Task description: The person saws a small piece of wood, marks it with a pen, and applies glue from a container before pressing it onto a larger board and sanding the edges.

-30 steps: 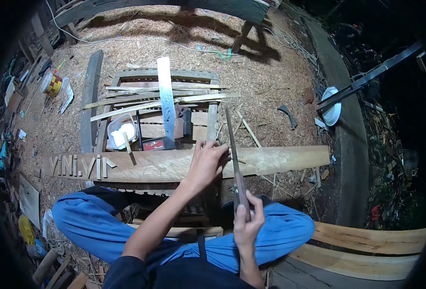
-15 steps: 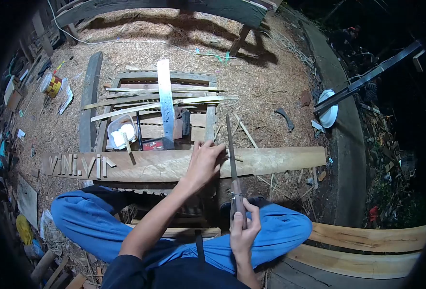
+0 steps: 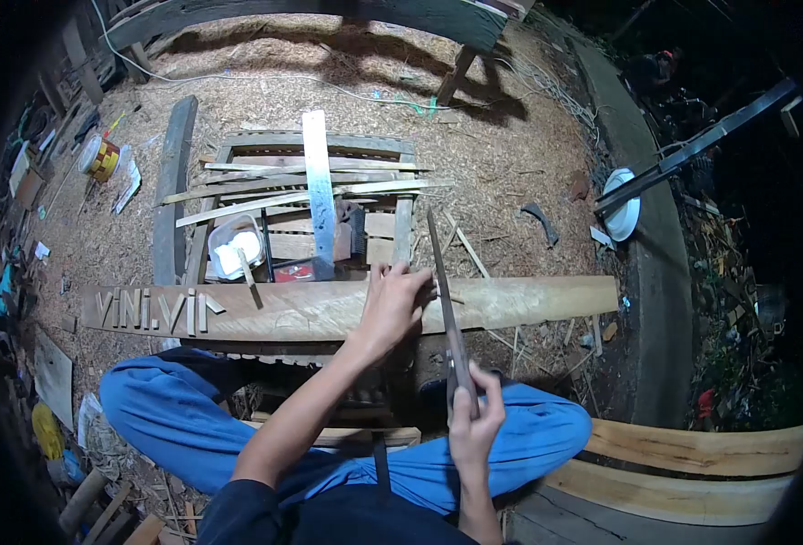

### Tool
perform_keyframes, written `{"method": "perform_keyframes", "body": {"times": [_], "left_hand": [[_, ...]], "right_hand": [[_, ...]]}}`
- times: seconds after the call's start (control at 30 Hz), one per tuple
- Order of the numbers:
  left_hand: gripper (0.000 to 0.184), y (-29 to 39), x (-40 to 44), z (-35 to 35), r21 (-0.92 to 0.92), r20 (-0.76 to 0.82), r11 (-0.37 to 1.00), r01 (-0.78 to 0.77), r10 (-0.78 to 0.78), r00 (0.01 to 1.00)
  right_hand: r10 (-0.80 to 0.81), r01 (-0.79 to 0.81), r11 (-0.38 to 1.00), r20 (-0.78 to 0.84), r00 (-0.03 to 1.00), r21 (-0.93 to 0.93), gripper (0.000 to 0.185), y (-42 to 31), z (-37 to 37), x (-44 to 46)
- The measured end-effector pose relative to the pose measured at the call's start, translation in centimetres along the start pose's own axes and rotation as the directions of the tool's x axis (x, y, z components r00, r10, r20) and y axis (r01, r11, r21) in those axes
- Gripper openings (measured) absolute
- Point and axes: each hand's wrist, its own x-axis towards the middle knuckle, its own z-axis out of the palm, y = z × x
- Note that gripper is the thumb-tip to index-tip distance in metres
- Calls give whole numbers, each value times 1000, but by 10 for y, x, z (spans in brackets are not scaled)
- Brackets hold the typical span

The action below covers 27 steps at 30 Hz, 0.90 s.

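Note:
My left hand [image 3: 390,312] presses on the long wooden plank [image 3: 320,309] across my knees' front, its fingers closed round a thin wooden strip [image 3: 456,298] whose end pokes out to the right. In my right hand [image 3: 476,420] is the handle of a handsaw [image 3: 448,313]; the teeth are too small to make out. Its long narrow blade points away from me and crosses the strip beside my left fingertips. Small wooden letters [image 3: 152,312] lie at the plank's left end.
Beyond the plank, a slatted wooden frame [image 3: 405,209] carries loose strips [image 3: 238,189], a metal straightedge [image 3: 315,163], a brush [image 3: 356,229] and a tub with white contents [image 3: 215,263]. Boards [image 3: 692,450] lie at right. A person [image 3: 651,73] is at the far right.
My right hand has shifted right and slightly forward, so the saw's handle end sits farther right and the blade leans more. My left hand stays on the strip.

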Motion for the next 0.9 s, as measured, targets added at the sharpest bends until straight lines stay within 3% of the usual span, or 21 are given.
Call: {"method": "perform_keyframes", "body": {"times": [0.1, 0.13, 0.23, 0.37, 0.4, 0.5, 0.67, 0.7, 0.9], "left_hand": [[29, 0, 0, 4, -31, 12, 999, -26, 27, 1000], [29, -3, 0, 5, -27, 45, 1000, 1, 0, 999], [19, 6, 2, -8, 13, 39, 1000, -4, 4, 999], [21, -3, 1, 1, -22, 34, 999, -33, 34, 999], [21, 0, -1, 2, -20, 34, 999, -33, 34, 999], [20, 5, -1, -4, -24, 24, 1000, -20, 20, 1000], [20, 1, -5, -5, -88, -13, 995, -46, 45, 999], [20, 1, -7, -5, -126, -55, 990, -56, 49, 997], [17, -13, -8, -38, -102, -93, 991, -86, 77, 993]], "right_hand": [[2, 0, 1000, -76, 997, 20, 34, -2, 11, 4], [-22, 18, 997, -42, 999, -73, 35, -7, 16, 17], [100, -98, 994, -32, 994, 39, 34, -1, 4, 3], [86, -85, 996, -28, 996, 37, 34, -8, 9, 10], [-65, 64, 998, -49, 997, -17, 34, 3, 18, 25], [89, -88, 995, -31, 996, 42, 34, 3, 21, 38], [-26, 49, 984, -130, 991, 174, 38, 15, 15, 41], [26, -3, 981, -115, 993, 196, 37, 6, 14, 43], [-137, 152, 983, -142, 980, 105, 39, 10, 23, 65]]}}
